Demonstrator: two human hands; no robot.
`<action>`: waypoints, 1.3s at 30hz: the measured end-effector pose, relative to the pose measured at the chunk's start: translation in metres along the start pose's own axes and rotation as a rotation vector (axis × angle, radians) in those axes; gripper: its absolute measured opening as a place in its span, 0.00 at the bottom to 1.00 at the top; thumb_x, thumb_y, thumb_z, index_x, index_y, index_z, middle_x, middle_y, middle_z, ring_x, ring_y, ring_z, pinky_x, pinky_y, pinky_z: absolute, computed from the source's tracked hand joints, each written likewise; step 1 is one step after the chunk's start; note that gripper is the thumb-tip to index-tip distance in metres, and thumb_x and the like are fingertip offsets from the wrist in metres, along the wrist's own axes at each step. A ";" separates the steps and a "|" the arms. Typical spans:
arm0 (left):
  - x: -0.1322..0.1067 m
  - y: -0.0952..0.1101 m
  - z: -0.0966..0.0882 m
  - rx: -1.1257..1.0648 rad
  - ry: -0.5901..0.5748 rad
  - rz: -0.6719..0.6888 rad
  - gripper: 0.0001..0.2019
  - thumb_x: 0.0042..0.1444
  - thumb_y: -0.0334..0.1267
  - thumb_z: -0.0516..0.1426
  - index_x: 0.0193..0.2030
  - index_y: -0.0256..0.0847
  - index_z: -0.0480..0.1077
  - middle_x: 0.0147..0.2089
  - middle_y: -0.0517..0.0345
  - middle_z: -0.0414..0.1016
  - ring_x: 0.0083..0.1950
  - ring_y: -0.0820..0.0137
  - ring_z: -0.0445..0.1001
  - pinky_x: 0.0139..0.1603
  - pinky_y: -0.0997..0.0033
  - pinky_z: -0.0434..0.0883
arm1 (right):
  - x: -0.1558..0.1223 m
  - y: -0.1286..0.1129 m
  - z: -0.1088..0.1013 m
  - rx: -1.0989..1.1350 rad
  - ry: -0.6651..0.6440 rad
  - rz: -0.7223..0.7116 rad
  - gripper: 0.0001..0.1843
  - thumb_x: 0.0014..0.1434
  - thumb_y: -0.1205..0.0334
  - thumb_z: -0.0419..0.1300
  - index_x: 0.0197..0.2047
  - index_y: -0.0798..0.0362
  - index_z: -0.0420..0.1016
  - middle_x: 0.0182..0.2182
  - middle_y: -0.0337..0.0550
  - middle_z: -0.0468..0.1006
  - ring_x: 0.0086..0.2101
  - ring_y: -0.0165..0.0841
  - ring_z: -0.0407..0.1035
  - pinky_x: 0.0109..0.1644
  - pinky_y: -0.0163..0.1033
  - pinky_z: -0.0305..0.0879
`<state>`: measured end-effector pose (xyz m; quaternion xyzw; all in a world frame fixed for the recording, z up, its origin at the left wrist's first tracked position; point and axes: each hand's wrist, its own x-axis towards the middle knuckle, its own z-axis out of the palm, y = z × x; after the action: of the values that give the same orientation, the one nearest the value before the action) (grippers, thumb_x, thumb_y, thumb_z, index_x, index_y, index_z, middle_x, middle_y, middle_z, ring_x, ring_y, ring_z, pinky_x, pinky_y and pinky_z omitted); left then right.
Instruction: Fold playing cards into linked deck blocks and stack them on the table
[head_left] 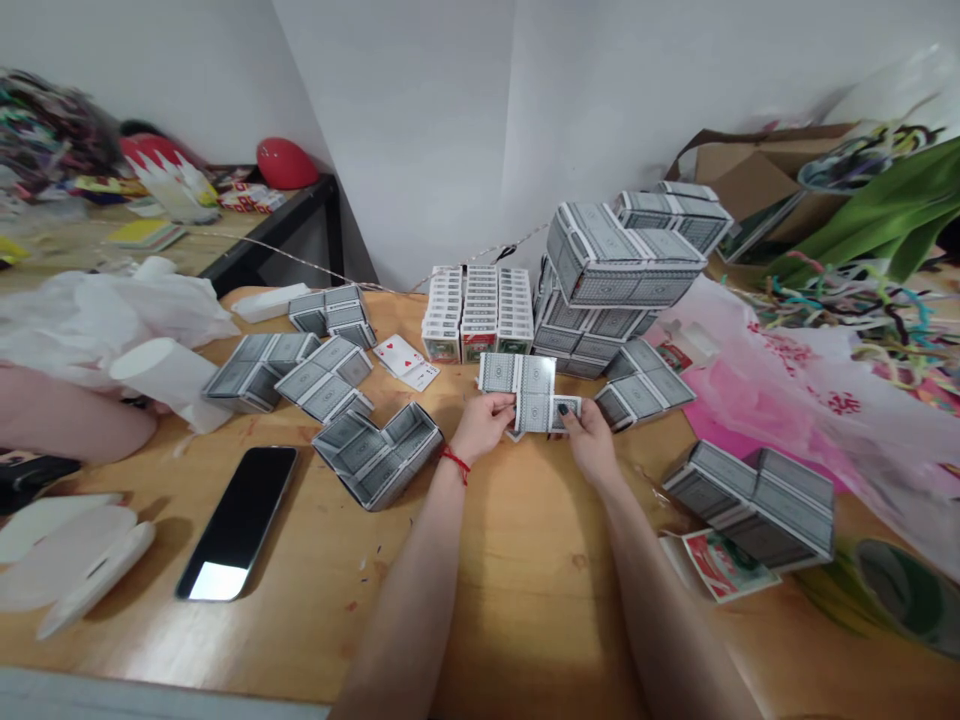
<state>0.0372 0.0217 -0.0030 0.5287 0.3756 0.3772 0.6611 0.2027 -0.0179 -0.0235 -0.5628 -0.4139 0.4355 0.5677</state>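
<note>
Between my two hands is a piece made of grey-backed playing cards [535,395], several cards joined in a stepped shape. My left hand [484,428] pinches its lower left side, a red string bracelet on the wrist. The fingers of my right hand [589,435], with dark nail polish, close on a small card section at the right end. Just behind stand rows of stacked card packs [478,312]. An open L-shaped card box [379,455] lies left of my left hand, and another card block [646,385] sits right of my right hand.
Tall stacked card blocks [622,255] rise at the back right. More card blocks [262,368] and loose playing cards [406,361] lie left. A phone [238,522] rests front left. On the right are a card block [754,500], a tape roll [904,590] and pink plastic wrapping [810,400].
</note>
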 end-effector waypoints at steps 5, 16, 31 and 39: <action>0.002 -0.004 -0.001 0.090 -0.001 0.003 0.13 0.48 0.33 0.54 0.39 0.32 0.73 0.30 0.54 0.76 0.28 0.73 0.71 0.30 0.76 0.66 | -0.003 -0.002 0.001 0.024 -0.035 0.029 0.15 0.47 0.49 0.59 0.30 0.50 0.63 0.22 0.34 0.67 0.19 0.26 0.61 0.18 0.32 0.58; 0.004 -0.008 0.003 0.120 -0.046 0.001 0.13 0.48 0.30 0.52 0.39 0.31 0.73 0.26 0.56 0.74 0.24 0.77 0.66 0.26 0.80 0.61 | -0.005 0.000 0.002 -0.033 -0.017 0.048 0.14 0.49 0.49 0.58 0.33 0.50 0.63 0.24 0.32 0.64 0.14 0.22 0.59 0.12 0.30 0.59; 0.007 -0.013 0.009 0.044 -0.033 0.001 0.13 0.48 0.32 0.53 0.41 0.32 0.72 0.29 0.54 0.75 0.26 0.75 0.69 0.28 0.78 0.64 | -0.002 -0.001 0.005 0.204 0.131 0.077 0.15 0.43 0.51 0.63 0.26 0.51 0.62 0.22 0.34 0.65 0.22 0.27 0.60 0.19 0.33 0.64; 0.007 -0.012 0.009 0.034 -0.033 -0.003 0.13 0.48 0.32 0.53 0.41 0.33 0.72 0.30 0.54 0.76 0.27 0.75 0.69 0.29 0.77 0.66 | -0.001 0.000 0.003 0.255 0.112 0.107 0.16 0.42 0.52 0.63 0.26 0.51 0.63 0.21 0.34 0.67 0.21 0.28 0.62 0.21 0.37 0.66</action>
<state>0.0495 0.0223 -0.0138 0.5456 0.3720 0.3608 0.6586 0.1991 -0.0182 -0.0239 -0.5307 -0.2922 0.4820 0.6330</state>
